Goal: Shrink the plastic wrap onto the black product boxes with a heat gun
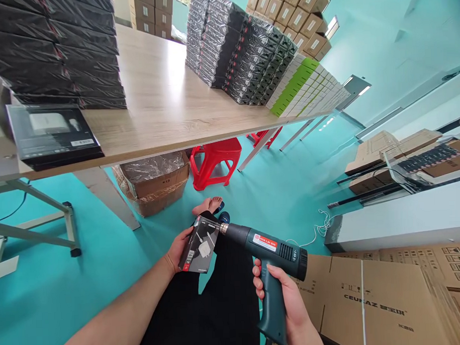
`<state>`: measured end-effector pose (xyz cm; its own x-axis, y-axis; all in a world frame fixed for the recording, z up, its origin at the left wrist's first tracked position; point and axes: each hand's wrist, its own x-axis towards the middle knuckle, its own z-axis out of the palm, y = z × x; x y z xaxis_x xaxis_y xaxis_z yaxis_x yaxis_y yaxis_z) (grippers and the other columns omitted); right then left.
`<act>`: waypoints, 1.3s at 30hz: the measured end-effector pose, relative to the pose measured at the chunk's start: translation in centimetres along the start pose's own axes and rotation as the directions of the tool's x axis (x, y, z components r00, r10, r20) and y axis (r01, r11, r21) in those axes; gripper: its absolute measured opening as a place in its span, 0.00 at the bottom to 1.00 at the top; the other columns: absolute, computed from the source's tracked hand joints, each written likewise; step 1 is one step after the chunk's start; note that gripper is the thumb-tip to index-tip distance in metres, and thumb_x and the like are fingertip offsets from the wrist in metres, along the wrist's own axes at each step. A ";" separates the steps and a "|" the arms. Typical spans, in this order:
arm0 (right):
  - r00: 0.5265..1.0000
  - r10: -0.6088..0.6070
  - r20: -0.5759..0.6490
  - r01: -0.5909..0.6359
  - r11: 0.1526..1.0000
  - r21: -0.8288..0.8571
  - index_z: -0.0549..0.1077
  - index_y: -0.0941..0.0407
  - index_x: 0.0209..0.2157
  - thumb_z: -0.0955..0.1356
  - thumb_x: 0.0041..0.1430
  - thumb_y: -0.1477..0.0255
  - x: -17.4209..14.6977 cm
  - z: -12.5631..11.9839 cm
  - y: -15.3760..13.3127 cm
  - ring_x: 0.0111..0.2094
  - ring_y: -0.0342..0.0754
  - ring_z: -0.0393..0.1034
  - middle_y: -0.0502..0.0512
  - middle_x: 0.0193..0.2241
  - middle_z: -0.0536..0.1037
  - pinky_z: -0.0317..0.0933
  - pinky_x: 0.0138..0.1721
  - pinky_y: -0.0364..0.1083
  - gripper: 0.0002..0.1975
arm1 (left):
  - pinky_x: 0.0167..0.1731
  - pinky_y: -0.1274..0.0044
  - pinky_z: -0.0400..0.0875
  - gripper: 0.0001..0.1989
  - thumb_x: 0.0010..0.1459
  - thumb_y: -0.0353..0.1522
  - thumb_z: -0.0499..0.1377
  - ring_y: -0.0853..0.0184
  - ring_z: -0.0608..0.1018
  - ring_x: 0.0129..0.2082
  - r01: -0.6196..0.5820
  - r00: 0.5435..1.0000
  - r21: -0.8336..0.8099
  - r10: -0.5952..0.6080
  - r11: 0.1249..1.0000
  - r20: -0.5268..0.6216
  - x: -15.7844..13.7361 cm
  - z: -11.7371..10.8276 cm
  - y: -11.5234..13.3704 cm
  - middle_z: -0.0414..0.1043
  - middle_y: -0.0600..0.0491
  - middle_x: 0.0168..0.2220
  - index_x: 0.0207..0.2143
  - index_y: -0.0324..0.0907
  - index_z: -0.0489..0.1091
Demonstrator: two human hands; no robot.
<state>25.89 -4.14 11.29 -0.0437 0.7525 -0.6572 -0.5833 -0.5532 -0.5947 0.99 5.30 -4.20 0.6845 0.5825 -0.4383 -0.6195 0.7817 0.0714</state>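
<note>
My right hand (281,291) is wrapped round the handle of a dark green heat gun (268,249) with a red and white label. Its metal nozzle points left, close to the upper right edge of a small black box (200,246). That box carries a picture of a white charger and cable, and my left hand (179,247) grips it by its left side. Most of my left fingers are hidden behind the box. Both things are over my lap, below the table's edge.
A wooden table (156,119) bears stacks of film-wrapped black boxes (248,56), white and green boxes (306,87) and a single black box (53,133) at its left corner. Beneath are a red stool (218,160) and an open carton (155,182). Flattened cartons (358,299) stand at right.
</note>
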 end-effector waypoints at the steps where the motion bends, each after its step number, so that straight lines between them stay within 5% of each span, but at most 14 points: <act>1: 1.000 0.002 0.002 -0.002 1.000 -0.009 0.74 0.61 0.42 0.68 0.57 0.67 0.2 0.3 0.0 0.28 0.42 0.67 0.54 0.32 0.75 0.62 0.27 0.39 0.14 | 0.40 0.66 0.72 0.21 0.55 0.44 0.57 0.54 0.80 0.34 0.004 1.000 0.005 -0.004 1.000 0.001 0.0 0.0 0.0 0.78 0.42 0.33 0.38 0.34 0.73; 7: 0.997 -0.050 0.064 0.065 0.966 -0.249 0.74 0.61 0.42 0.68 0.56 0.67 0.3 2.6 -0.2 0.27 0.43 0.69 0.55 0.32 0.76 0.62 0.26 0.41 0.15 | 0.41 0.65 0.71 0.21 0.56 0.43 0.58 0.53 0.80 0.36 0.032 0.999 0.015 -0.032 0.999 0.015 0.2 0.0 -0.1 0.78 0.41 0.36 0.39 0.33 0.73; 13: 0.964 0.183 0.192 0.002 0.719 -0.695 0.76 0.61 0.39 0.71 0.50 0.69 -1.1 3.5 -1.5 0.26 0.47 0.71 0.57 0.30 0.77 0.63 0.26 0.45 0.14 | 0.39 0.67 0.73 0.22 0.55 0.44 0.58 0.54 0.80 0.35 -0.019 0.999 0.000 0.018 1.000 -0.044 0.2 0.1 -0.2 0.78 0.42 0.35 0.41 0.34 0.73; 17: 0.997 -0.031 0.067 0.067 0.740 -0.670 0.75 0.59 0.41 0.69 0.55 0.65 -0.8 3.3 -1.1 0.27 0.46 0.69 0.55 0.30 0.76 0.65 0.29 0.46 0.14 | 0.39 0.66 0.73 0.23 0.55 0.45 0.58 0.53 0.80 0.34 -0.049 0.996 -0.004 0.048 0.999 -0.073 0.1 0.2 -0.1 0.78 0.41 0.35 0.41 0.33 0.73; 23: 0.959 0.210 0.189 -0.027 0.733 -0.680 0.76 0.61 0.39 0.71 0.51 0.68 -1.3 2.4 -0.1 0.25 0.46 0.70 0.56 0.30 0.76 0.63 0.26 0.44 0.14 | 0.38 0.68 0.73 0.21 0.55 0.44 0.58 0.54 0.80 0.35 -0.086 0.994 -0.025 0.084 0.996 -0.069 0.2 0.1 0.0 0.78 0.42 0.33 0.40 0.34 0.73; 28: 0.991 -0.114 0.077 0.137 0.765 -0.629 0.75 0.59 0.41 0.69 0.55 0.65 -0.2 3.6 -1.3 0.27 0.46 0.69 0.55 0.30 0.75 0.65 0.29 0.46 0.15 | 0.38 0.66 0.73 0.22 0.54 0.45 0.59 0.53 0.80 0.34 -0.010 0.997 0.024 0.012 1.000 -0.075 0.5 -0.1 -0.2 0.78 0.41 0.33 0.39 0.33 0.73; 34: 0.954 0.163 0.253 0.099 0.624 -0.775 0.77 0.59 0.34 0.70 0.52 0.69 -0.3 5.3 -2.7 0.24 0.45 0.68 0.54 0.25 0.76 0.63 0.27 0.45 0.10 | 0.37 0.65 0.72 0.21 0.54 0.45 0.59 0.53 0.80 0.32 -0.004 0.998 0.057 0.008 0.998 -0.070 0.1 0.2 -0.2 0.78 0.42 0.33 0.38 0.35 0.73; 39: 0.982 -0.044 0.184 0.167 0.654 -0.737 0.76 0.57 0.40 0.68 0.55 0.67 0.4 5.5 -3.3 0.26 0.46 0.69 0.53 0.27 0.76 0.64 0.29 0.46 0.12 | 0.38 0.65 0.72 0.22 0.54 0.45 0.59 0.53 0.80 0.32 0.011 0.997 0.051 -0.006 0.999 -0.083 -0.1 0.4 -0.2 0.78 0.41 0.34 0.38 0.33 0.73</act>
<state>23.30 -0.04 15.52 -0.1665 0.8287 -0.5343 0.2091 -0.4998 -0.8405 1.25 5.18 -3.80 0.6542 0.5569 -0.5118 -0.5915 0.7984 0.1127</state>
